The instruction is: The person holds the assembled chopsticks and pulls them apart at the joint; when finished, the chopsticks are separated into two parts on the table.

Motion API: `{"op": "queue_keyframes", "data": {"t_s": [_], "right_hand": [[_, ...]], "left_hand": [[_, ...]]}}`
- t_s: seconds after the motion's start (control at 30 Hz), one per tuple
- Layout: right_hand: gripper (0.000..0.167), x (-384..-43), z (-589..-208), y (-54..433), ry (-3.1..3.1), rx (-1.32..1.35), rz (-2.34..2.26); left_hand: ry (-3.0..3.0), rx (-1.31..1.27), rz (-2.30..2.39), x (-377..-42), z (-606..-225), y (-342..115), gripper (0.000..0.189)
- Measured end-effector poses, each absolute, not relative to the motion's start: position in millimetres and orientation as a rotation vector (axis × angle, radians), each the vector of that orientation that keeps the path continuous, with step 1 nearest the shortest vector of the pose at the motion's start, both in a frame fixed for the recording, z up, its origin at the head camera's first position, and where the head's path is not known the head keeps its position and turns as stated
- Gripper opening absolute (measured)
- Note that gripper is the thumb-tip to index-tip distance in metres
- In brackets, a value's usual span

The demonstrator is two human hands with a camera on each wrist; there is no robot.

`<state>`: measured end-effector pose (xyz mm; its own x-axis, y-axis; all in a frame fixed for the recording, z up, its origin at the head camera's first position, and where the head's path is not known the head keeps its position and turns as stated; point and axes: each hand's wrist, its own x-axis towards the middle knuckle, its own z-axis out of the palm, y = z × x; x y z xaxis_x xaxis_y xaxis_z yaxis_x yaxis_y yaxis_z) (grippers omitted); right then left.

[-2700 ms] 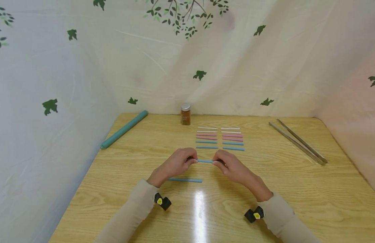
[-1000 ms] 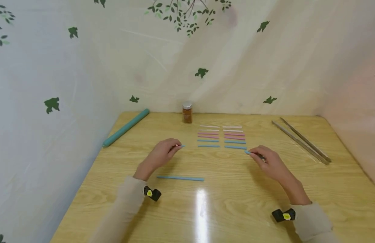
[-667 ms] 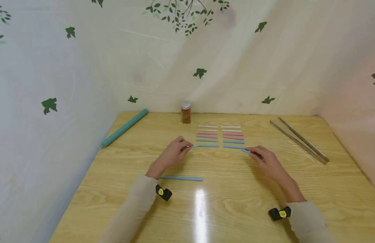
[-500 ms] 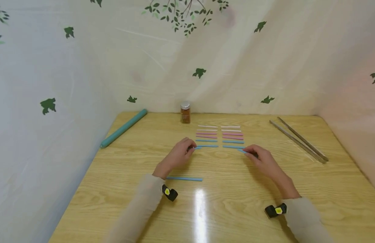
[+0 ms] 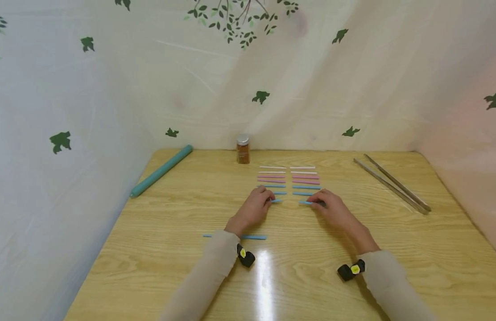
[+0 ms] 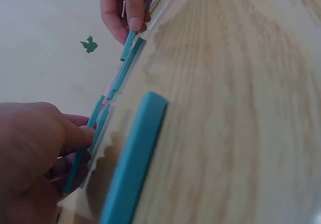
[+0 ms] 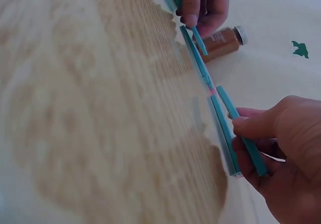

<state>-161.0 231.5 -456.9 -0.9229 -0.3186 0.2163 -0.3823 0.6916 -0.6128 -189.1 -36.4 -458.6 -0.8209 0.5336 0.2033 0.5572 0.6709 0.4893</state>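
My left hand (image 5: 254,207) pinches a short blue stick (image 5: 276,200) between thumb and fingers. To its right my right hand (image 5: 336,210) pinches another short blue stick (image 5: 305,203). Both sticks are held just in front of two columns of sticks, with a gap between their inner ends. The columns hold white sticks (image 5: 302,167) at the back, pink sticks (image 5: 306,177) in the middle and blue sticks (image 5: 306,187) in front. A longer blue stick (image 5: 254,237) lies nearer me, partly hidden under my left forearm. Its close end fills the middle of the left wrist view.
A spice jar (image 5: 243,151) with a silver lid stands behind the columns. A teal roll (image 5: 163,171) lies at the table's left edge and long metal tongs (image 5: 392,185) lie at the right. A leaf-printed cloth (image 5: 216,89) hangs behind and at both sides.
Earlier both hands held one blue stick between them; then they were apart, each with a short piece. Since then both hands have come inward, bringing the pieces in front of the columns.
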Motion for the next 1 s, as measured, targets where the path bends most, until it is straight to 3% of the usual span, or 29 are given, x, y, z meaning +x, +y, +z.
{"op": "queue_keyframes", "data": {"t_s": [1.0], "right_hand": [[0.013, -177.1, -456.2, 216.0, -2.823, 0.642, 0.756]], "left_hand": [[-2.736, -0.911, -0.626, -196.9, -463.9, -24.5, 0.015]]}}
